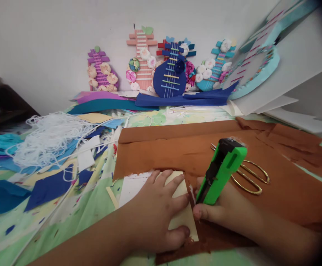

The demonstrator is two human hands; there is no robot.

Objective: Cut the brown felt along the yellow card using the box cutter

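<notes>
My left hand (161, 207) lies flat with fingers spread on a cream card (183, 218), pressing it onto brown paper. My right hand (221, 210) grips a green and black utility knife (221, 170), tilted with its lower end down beside the card's right edge. A thin pale sliver shows at that lower end; whether it is the blade I cannot tell. The large brown paper sheet (161, 155) spreads under and beyond both hands. Gold-handled scissors (249, 177) rest on it just beyond my right hand, partly hidden by the knife. White paper (133, 186) shows left of the card.
A tangle of white cord (52, 140) lies at left among blue paper scraps (50, 190). Several decorated paper instruments, including a dark blue one (170, 77), lean against the back wall. A large light-blue one (260, 74) stands at right. Blue paper strips (183, 99) lie before them.
</notes>
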